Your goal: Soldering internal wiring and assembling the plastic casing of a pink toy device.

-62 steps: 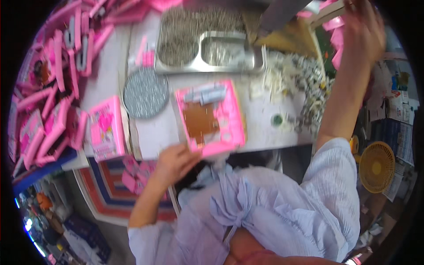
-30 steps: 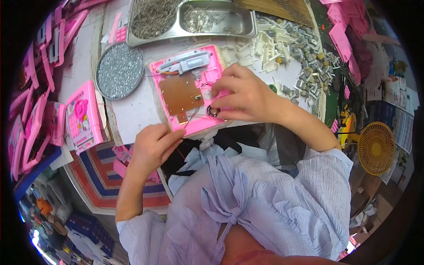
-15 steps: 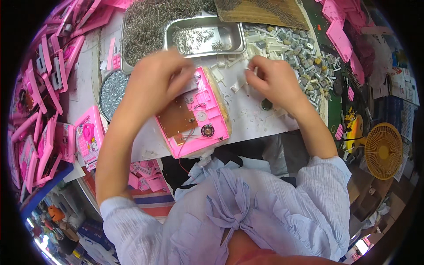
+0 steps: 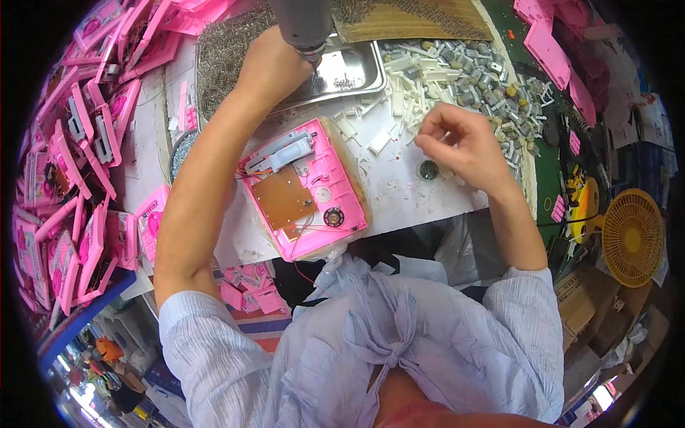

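Observation:
My left hand (image 4: 275,68) reaches over the metal tray (image 4: 379,68), its fingers closed beside the tip of a grey power screwdriver (image 4: 303,21). Partly covered by the tool, the fingertips do not show what they hold. My right hand (image 4: 464,146) hovers above the table near the white plastic pieces (image 4: 399,103), thumb and fingers curled together; anything pinched there is too small to name. Between my arms, an open pink toy housing (image 4: 342,171) lies tilted on a padded base. In it sit a brown circuit board (image 4: 282,200), a round speaker (image 4: 333,217), wires and a grey-white mechanism (image 4: 289,153).
Screws fill a large tray (image 4: 221,64) at the back left. Grey metal-and-white parts (image 4: 492,85) are heaped at the right. Pink housings (image 4: 78,157) pile up far left. A round dark green object (image 4: 428,170) lies below my right hand. A yellow fan (image 4: 632,237) stands at right.
My left hand has moved from over the pink housing up to the metal tray. The screwdriver has come into view there. My right hand has shifted slightly right and down, fingers still curled.

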The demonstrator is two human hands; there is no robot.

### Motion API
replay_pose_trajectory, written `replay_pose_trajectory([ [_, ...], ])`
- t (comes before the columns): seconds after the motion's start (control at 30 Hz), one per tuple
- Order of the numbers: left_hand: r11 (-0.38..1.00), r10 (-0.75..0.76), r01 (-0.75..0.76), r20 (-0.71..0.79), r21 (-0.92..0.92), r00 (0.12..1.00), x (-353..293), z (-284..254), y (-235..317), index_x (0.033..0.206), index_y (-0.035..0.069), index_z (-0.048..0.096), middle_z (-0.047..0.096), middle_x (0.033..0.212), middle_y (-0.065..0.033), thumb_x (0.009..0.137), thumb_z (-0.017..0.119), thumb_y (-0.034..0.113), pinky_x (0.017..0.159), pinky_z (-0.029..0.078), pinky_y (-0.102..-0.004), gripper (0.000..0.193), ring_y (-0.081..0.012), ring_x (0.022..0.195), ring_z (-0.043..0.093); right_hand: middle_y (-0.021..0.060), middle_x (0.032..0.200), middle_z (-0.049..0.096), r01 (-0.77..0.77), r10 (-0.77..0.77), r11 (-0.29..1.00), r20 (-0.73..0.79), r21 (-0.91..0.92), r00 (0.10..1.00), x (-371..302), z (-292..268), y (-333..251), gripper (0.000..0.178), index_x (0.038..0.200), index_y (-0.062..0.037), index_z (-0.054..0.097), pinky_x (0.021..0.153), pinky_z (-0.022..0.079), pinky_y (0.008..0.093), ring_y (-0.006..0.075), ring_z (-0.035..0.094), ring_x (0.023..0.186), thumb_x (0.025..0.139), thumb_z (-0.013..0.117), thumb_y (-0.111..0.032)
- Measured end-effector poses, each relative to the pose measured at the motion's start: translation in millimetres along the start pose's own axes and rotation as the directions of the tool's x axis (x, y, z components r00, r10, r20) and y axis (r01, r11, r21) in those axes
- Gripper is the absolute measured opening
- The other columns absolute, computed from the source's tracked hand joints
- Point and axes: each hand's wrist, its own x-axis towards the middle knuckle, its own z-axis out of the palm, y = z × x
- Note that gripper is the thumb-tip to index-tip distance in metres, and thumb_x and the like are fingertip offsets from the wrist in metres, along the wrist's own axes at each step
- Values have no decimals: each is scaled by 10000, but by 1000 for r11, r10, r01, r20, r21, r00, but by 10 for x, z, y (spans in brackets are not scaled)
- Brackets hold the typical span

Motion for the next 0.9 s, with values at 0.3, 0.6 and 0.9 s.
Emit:
replay_pose_trajectory([
  [0.3,841,-387,428,186,-332,903,-314,-445,129,1088,-2,703,747,889,-127,887,673,142,755,552,-336,249,-197,803,713,94,813,700,236,-219,819,96,-522,971,345,-152,6,166,1006,-36,697,657,531,317,193,678,705,864,678,-120],
  [0.6,790,-282,276,77,-547,956,-380,-493,562,1073,-21,698,745,898,-127,928,668,112,713,556,-305,199,-166,776,709,67,988,717,-68,-18,855,162,513,987,1095,586,-246,279,1134,18,682,637,538,218,101,674,832,940,702,-181],
  [0.9,997,-61,57,-89,-45,994,-393,-335,409,897,-19,645,601,690,-118,1033,565,247,584,452,-381,310,-208,594,565,32,800,669,463,-538,801,-118,-379,834,1188,591,-164,172,1025,-91,685,581,507,303,162,641,688,868,733,-139],
])
